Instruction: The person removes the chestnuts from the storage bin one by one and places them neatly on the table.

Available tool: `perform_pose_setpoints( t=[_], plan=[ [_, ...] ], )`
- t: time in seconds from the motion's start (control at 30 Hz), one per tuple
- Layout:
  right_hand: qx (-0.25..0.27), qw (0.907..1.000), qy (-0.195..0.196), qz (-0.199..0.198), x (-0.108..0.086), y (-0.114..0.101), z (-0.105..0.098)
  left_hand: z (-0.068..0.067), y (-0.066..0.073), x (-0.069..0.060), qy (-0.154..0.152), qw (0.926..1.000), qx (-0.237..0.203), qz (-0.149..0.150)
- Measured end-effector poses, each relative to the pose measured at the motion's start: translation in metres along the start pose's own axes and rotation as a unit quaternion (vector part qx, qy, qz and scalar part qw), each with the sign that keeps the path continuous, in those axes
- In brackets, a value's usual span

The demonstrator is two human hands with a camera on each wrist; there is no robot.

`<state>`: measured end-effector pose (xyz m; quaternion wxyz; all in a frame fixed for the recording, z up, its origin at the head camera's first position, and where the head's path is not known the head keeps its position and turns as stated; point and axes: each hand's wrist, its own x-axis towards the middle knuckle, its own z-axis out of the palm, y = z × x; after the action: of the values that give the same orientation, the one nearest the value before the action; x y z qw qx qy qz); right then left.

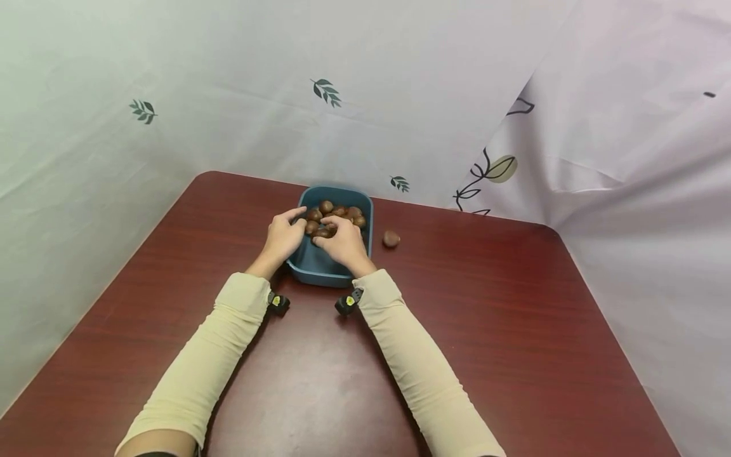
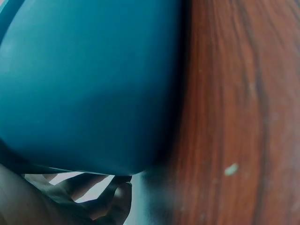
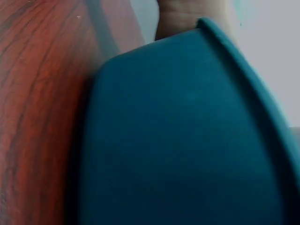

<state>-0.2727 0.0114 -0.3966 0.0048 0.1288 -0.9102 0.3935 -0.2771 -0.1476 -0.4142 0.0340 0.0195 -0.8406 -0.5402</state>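
Note:
A blue plastic bin (image 1: 322, 278) stands near the table's far edge, with several brown chestnuts (image 1: 326, 207) heaped toward its far end. At the bin's left rim is my left hand (image 1: 283, 236), thumb toward the inside. In the left wrist view its bent fingers (image 2: 89, 192) lie along the bin's outer side. My right hand (image 1: 344, 244) reaches over the near right part of the bin, thumb and index finger on either side of a chestnut in the heap. The right wrist view shows mostly the bin's outer wall (image 3: 178, 126); the right fingertips are hidden there.
One loose chestnut (image 1: 391, 238) lies on the table just right of the bin. The reddish-brown wooden table (image 1: 502, 317) extends toward me and to both sides. A pale curtain (image 1: 228, 82) with leaf prints hangs behind its far edge.

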Motion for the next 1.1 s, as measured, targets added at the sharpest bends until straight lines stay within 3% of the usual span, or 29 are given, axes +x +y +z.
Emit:
perform_pose_setpoints(
  t=[0.33, 0.73, 1.1],
  plan=[
    [-0.056, 0.9979, -0.032, -0.006, 0.001, -0.005, 0.008, 0.000, 0.000, 0.000, -0.002, 1.0000, -0.002, -0.001],
    [-0.063, 0.9953, -0.067, -0.032, 0.005, -0.003, 0.013, -0.001, 0.000, 0.000, -0.005, 1.0000, -0.001, -0.006],
    [-0.053, 0.9954, -0.063, -0.049, 0.004, -0.002, 0.010, -0.001, 0.000, 0.000, -0.004, 0.9999, -0.003, -0.009]
  ],
)
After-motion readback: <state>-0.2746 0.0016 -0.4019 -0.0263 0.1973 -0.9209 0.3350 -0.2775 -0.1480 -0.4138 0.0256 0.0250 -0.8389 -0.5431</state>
